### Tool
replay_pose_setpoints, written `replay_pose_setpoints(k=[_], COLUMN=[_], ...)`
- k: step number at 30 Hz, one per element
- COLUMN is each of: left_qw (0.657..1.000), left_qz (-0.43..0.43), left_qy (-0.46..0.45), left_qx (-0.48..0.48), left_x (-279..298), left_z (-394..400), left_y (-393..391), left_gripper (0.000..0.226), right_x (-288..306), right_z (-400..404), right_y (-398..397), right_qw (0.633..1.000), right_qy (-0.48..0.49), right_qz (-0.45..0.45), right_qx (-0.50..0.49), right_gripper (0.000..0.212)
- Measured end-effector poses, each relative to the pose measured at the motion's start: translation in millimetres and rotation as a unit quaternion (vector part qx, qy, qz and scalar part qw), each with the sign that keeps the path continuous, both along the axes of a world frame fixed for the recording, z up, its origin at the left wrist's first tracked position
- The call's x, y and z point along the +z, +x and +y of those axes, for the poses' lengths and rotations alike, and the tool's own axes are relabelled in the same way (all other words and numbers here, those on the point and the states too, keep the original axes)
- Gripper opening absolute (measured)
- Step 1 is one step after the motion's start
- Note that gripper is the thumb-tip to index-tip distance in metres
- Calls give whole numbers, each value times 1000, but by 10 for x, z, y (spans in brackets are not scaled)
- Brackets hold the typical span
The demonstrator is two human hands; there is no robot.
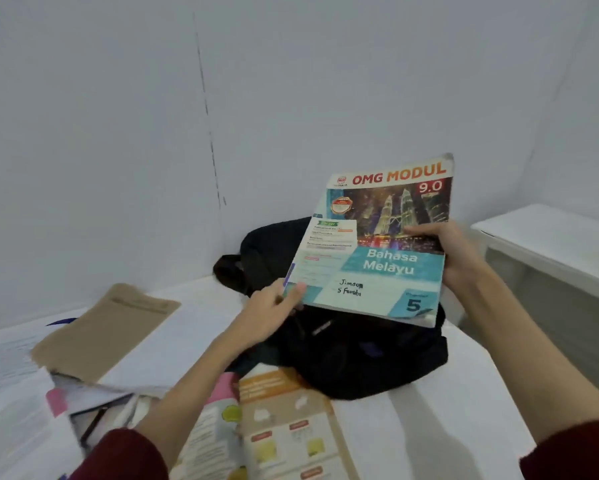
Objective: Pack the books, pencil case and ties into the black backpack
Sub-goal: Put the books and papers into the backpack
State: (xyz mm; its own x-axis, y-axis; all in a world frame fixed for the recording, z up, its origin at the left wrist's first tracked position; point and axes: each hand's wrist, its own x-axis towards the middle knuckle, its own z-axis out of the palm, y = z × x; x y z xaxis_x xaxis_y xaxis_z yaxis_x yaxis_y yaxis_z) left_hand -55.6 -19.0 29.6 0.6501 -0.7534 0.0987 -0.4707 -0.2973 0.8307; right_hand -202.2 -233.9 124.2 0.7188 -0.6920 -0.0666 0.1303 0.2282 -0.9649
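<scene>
Both hands hold a colourful workbook [381, 244] with a blue and white cover tilted above the black backpack [353, 355]. My left hand [274, 308] pinches its lower left corner. Around its right edge my right hand [454, 251] grips, thumb on the cover. The backpack lies on a white surface, partly hidden behind the book. An orange and pink book [277, 427] lies open in front of the backpack, under my left forearm. A brown exercise book [107, 330] lies to the left on loose papers. No pencil case or ties show.
A pile of papers and books [21, 393] covers the left of the white surface [429, 427]. A white table [550, 244] stands at the right, with a gap between. Bare white walls meet behind the backpack.
</scene>
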Motion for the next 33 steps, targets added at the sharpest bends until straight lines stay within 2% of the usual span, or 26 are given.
replay_pose_setpoints(k=[2,3,4,5,6,7,8,9,10,11,12,14,16,18,20,23,25,26,27,29,31,33], left_qw=[1000,999,991,979,969,970,977,981,972,948,910,828,781,765,768,789,813,834,861,910,923,915], left_qz=[5,-31,-102,-170,-224,-235,-197,-130,-50,41,133,268,316,314,286,242,211,181,135,-13,-164,-258], left_qy=[-9,26,74,107,99,62,15,-31,-66,-102,-150,-242,-307,-340,-360,-373,-366,-348,-316,-220,-130,-64], left_qx=[-12,-34,-50,-37,-11,31,79,141,220,297,363,429,443,448,446,425,401,389,376,351,322,304], left_x=[-222,-349,-444,-545,-629,-649,-595,-525,-455,-386,-288,-131,51,307,611,970,1151,1220,1274,1350,1383,1410], left_z=[-277,-368,-439,-503,-578,-665,-718,-750,-757,-731,-694,-581,-514,-554,-669,-879,-1037,-1120,-1194,-1307,-1360,-1353], left_y=[-291,-389,-495,-519,-501,-491,-463,-399,-284,-131,-12,235,395,452,419,369,308,285,255,169,75,8], left_gripper=[79,87,94,91,74,49,25,13,18,22,20,16,13,13,19,16,13,15,21,39,49,50], right_x=[-40,-71,-101,-134,-159,-185,-207,-239,-260,-280,-289,-309,-334,-380,-453,-647,-864,-978,-1093,-1252,-1286,-1233], right_z=[-350,-498,-635,-757,-855,-955,-1019,-1076,-1112,-1135,-1145,-1130,-1092,-1087,-1114,-1114,-987,-870,-726,-417,-144,34], right_y=[-226,-296,-354,-393,-420,-435,-428,-396,-357,-312,-260,-156,-63,8,75,220,338,407,474,595,725,846], right_qw=[999,999,998,998,997,997,996,996,996,995,994,991,990,991,992,979,969,971,976,984,982,960], right_qy=[23,35,44,51,57,65,72,79,87,94,102,107,104,103,118,163,147,133,126,158,187,219], right_qz=[-22,-31,-38,-44,-48,-48,-46,-40,-34,-25,-17,-2,10,10,-6,-46,-27,-19,-19,-35,-6,56], right_qx=[-21,-22,-21,-19,-15,-10,-2,5,14,23,42,77,97,88,39,-116,-196,-199,-176,-80,39,165], right_gripper=[14,14,15,16,17,17,17,17,19,21,22,20,17,18,20,24,22,24,31,44,45,46])
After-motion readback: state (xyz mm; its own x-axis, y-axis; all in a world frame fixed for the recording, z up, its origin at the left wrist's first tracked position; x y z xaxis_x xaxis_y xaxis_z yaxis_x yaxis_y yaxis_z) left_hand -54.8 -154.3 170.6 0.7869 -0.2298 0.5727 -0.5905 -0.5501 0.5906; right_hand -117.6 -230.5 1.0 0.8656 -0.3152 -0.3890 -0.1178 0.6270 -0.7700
